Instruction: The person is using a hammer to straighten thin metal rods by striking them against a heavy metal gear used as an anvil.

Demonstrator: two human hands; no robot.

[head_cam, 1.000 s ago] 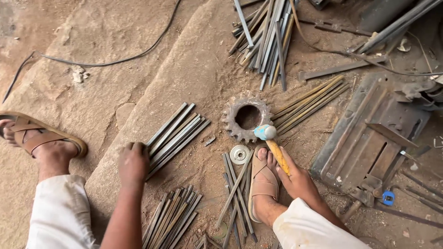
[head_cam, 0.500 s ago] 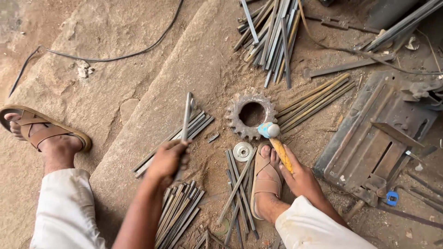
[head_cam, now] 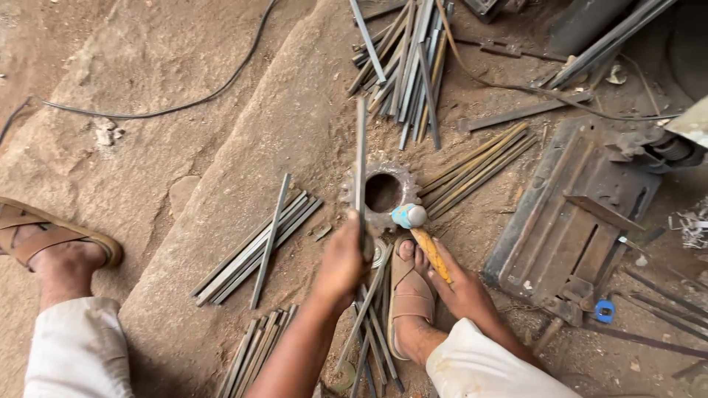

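My left hand (head_cam: 341,263) grips a long flat metal rod (head_cam: 361,158) and holds it across a toothed gear wheel (head_cam: 381,193) that lies on the stone slab. My right hand (head_cam: 461,289) holds a hammer by its yellow handle (head_cam: 430,253). The hammer's light blue head (head_cam: 408,215) rests at the gear's lower right edge. My right foot in a sandal (head_cam: 408,295) sits just below the gear, beside the right hand.
A loose bundle of flat rods (head_cam: 258,239) lies left of the gear, more rods (head_cam: 254,350) below it and a big pile (head_cam: 402,63) at the top. A rusty metal plate (head_cam: 568,221) lies to the right. My left foot (head_cam: 55,247) stands at far left. A cable (head_cam: 169,110) crosses the slab.
My left hand picked one rod from the left bundle and carried it right onto the gear. The hammer hand stayed in place.
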